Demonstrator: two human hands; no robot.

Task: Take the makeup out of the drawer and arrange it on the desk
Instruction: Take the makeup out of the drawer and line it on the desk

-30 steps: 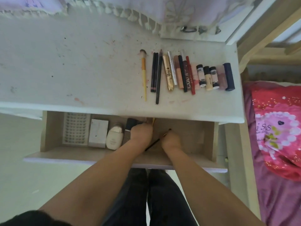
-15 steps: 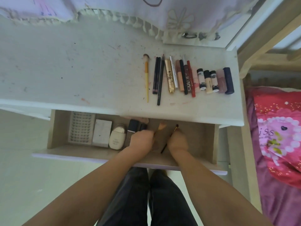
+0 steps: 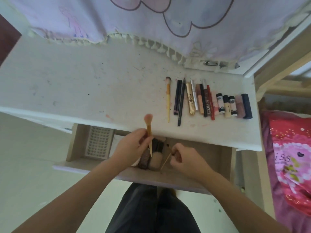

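My left hand (image 3: 130, 145) grips a yellow-handled makeup brush (image 3: 148, 126) with a pink head, raised above the open drawer (image 3: 217, 158) so its head overlaps the desk's front edge. My right hand (image 3: 185, 158) pinches a thin brush (image 3: 165, 159) with a small dark tip over the drawer. Between the hands, dark and beige bottles (image 3: 154, 158) lie in the drawer. On the white desk (image 3: 84, 84), a row of makeup (image 3: 208, 101) lies side by side: a yellow brush, pencils, tubes, small bottles.
A white lash tray (image 3: 99, 142) sits at the drawer's left end. A lilac curtain (image 3: 134, 19) hangs over the desk's back edge. A bed with pink bedding (image 3: 291, 158) stands close on the right. My dark-trousered legs (image 3: 151, 211) are below the drawer.
Both hands have risen from the drawer floor, each with a brush. The left hand's brush now stands upright above the desk edge. My view has tilted up toward the curtain.
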